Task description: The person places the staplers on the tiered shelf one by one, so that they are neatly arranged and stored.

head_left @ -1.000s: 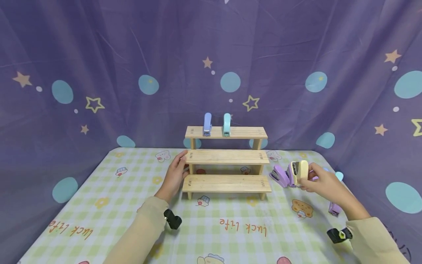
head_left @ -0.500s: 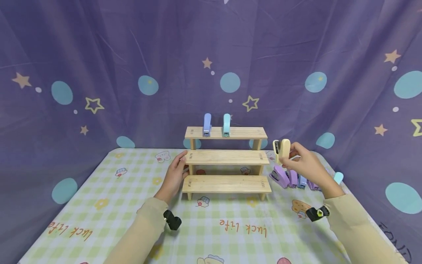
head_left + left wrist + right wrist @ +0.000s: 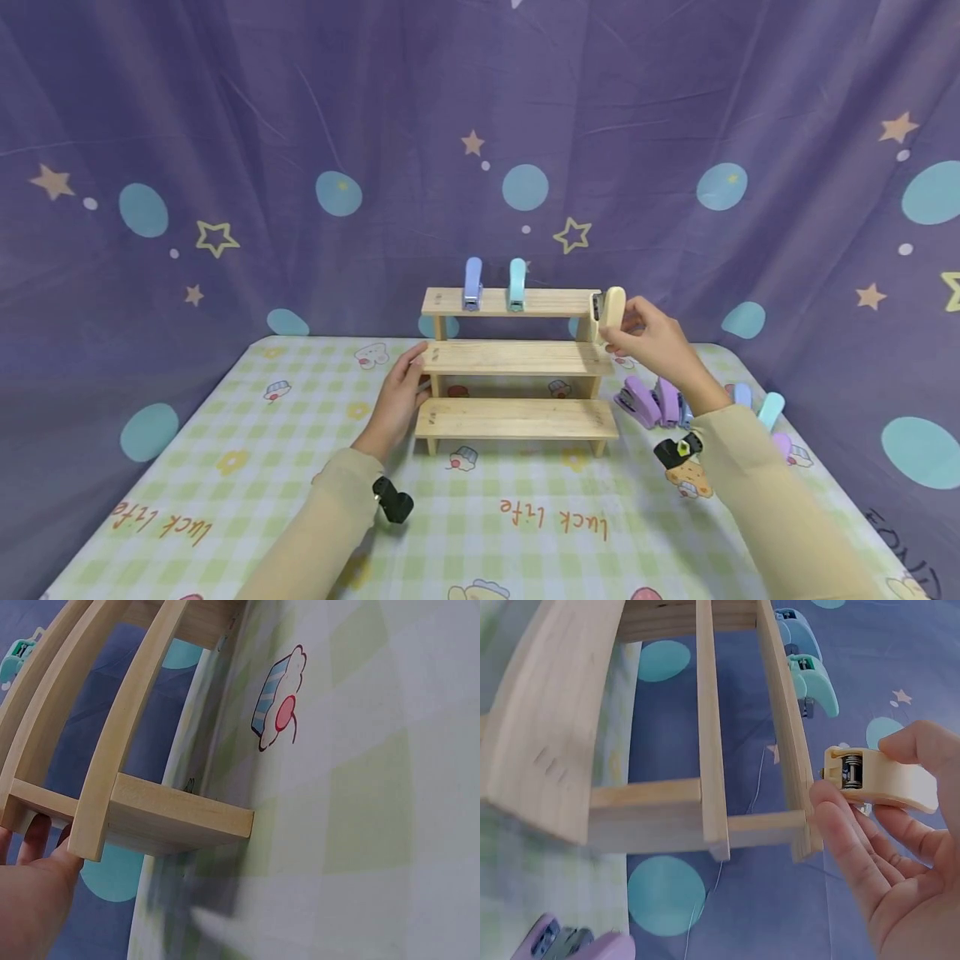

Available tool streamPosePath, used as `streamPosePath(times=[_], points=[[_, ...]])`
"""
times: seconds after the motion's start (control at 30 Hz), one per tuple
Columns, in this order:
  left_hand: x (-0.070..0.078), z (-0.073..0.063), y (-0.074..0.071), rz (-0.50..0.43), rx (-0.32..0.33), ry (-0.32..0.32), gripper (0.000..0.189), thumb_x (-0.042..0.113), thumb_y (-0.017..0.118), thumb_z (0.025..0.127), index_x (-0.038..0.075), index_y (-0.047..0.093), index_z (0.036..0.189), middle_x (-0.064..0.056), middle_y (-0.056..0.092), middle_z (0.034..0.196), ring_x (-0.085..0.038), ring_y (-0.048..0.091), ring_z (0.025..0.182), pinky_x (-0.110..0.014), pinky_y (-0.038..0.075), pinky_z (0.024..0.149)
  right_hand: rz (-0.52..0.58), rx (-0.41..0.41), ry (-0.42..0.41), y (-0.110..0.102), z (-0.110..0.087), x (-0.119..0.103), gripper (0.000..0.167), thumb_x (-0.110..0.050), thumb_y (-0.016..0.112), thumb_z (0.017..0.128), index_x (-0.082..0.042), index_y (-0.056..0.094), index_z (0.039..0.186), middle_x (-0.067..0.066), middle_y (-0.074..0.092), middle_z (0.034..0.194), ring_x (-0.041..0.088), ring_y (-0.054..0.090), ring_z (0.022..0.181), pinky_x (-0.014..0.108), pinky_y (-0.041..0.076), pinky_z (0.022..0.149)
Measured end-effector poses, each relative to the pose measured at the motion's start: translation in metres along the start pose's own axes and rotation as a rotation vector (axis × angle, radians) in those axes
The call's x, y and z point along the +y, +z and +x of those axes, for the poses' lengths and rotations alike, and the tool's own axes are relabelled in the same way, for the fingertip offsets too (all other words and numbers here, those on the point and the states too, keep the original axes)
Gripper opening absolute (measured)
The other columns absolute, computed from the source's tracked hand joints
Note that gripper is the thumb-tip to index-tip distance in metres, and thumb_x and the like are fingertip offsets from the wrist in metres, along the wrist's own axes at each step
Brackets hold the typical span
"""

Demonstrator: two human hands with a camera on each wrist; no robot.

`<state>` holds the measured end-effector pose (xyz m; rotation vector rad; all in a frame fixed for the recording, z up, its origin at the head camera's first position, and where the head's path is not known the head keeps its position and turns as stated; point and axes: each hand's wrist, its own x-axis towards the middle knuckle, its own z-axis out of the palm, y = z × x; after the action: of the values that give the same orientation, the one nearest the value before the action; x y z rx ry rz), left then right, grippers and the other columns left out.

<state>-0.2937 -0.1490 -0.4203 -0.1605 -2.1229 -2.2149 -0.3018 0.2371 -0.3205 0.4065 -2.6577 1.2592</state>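
Observation:
My right hand (image 3: 654,340) pinches a cream-yellow stapler (image 3: 612,310) at the right end of the top board of a three-tier wooden shelf rack (image 3: 517,358). In the right wrist view the stapler (image 3: 892,778) lies between thumb and fingers, close to the board's end. My left hand (image 3: 395,400) grips the rack's left side at the middle tier. The left wrist view shows its fingers (image 3: 34,838) curled behind the side piece. A blue stapler (image 3: 472,283) and a mint-green stapler (image 3: 517,285) stand on the top board, left and centre.
Right of the rack, purple staplers (image 3: 637,400) stand in a row with a blue one, partly behind my right arm. A mint stapler (image 3: 770,409) and a light purple one (image 3: 782,444) lie farther right. A purple curtain (image 3: 337,275) hangs behind the checked tablecloth (image 3: 300,450).
My right hand has carried the cream-yellow stapler up and left from above the staplers on the right to the top board's right end. My left hand has stayed at the rack.

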Motion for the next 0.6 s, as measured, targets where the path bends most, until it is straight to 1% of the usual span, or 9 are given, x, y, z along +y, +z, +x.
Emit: streamPosePath(times=[0.07,0.17,0.23,0.27,0.4,0.5,0.6], points=[[0.0,0.0,0.0,0.0,-0.002,0.0,0.048,0.03,0.035,0.112,0.017,0.033,0.157,-0.018,0.035,0.155,-0.038,0.04,0.139,-0.051,0.04,0.112,0.013,0.002,-0.003,0.003,0.006,-0.003,0.048,-0.048,0.068,0.094,-0.009,0.055,0.118,0.012,0.068,0.104,0.024,0.073,0.082,0.041,0.06,0.074],[0.001,0.0,0.0,0.004,0.001,-0.015,0.047,0.033,0.036,0.111,0.021,0.035,0.157,-0.014,0.037,0.154,-0.036,0.04,0.139,-0.05,0.039,0.112,0.024,0.003,-0.001,0.007,0.015,-0.007,0.05,-0.049,0.068,0.094,-0.009,0.054,0.119,0.012,0.067,0.104,0.029,0.073,0.084,0.04,0.06,0.072],[0.001,-0.001,0.0,0.008,-0.003,-0.017,0.046,0.033,0.036,0.111,0.022,0.035,0.156,-0.014,0.037,0.155,-0.036,0.04,0.139,-0.05,0.038,0.113,0.038,-0.004,0.004,0.009,0.02,-0.01,0.05,-0.049,0.068,0.094,-0.009,0.053,0.12,0.013,0.065,0.105,0.029,0.073,0.083,0.038,0.061,0.071],[0.001,0.0,0.0,0.007,-0.005,-0.015,0.047,0.033,0.036,0.111,0.021,0.034,0.156,-0.014,0.036,0.155,-0.036,0.04,0.139,-0.05,0.038,0.113,0.042,-0.006,0.004,0.009,0.023,-0.012,0.05,-0.049,0.068,0.094,-0.009,0.053,0.119,0.013,0.065,0.105,0.028,0.073,0.083,0.038,0.061,0.071],[-0.001,0.0,-0.001,-0.009,-0.009,-0.001,0.048,0.031,0.037,0.111,0.016,0.033,0.157,-0.017,0.033,0.156,-0.038,0.039,0.139,-0.05,0.038,0.113,0.076,-0.02,0.009,0.013,0.036,-0.018,0.05,-0.048,0.068,0.094,-0.006,0.051,0.117,0.015,0.063,0.106,0.032,0.072,0.086,0.039,0.062,0.073],[-0.002,0.0,-0.001,-0.016,-0.007,0.01,0.049,0.03,0.037,0.111,0.014,0.033,0.157,-0.018,0.033,0.156,-0.039,0.039,0.139,-0.05,0.039,0.113,0.067,-0.022,0.001,0.015,0.045,-0.021,0.052,-0.047,0.069,0.094,-0.004,0.05,0.116,0.016,0.064,0.105,0.037,0.071,0.089,0.04,0.061,0.073],[-0.002,0.001,-0.001,-0.016,-0.003,0.011,0.048,0.03,0.037,0.111,0.014,0.033,0.157,-0.018,0.033,0.156,-0.039,0.04,0.138,-0.05,0.039,0.112,0.046,-0.022,-0.004,0.016,0.052,-0.024,0.05,-0.046,0.068,0.095,-0.004,0.049,0.114,0.015,0.066,0.103,0.038,0.07,0.088,0.039,0.061,0.072]])
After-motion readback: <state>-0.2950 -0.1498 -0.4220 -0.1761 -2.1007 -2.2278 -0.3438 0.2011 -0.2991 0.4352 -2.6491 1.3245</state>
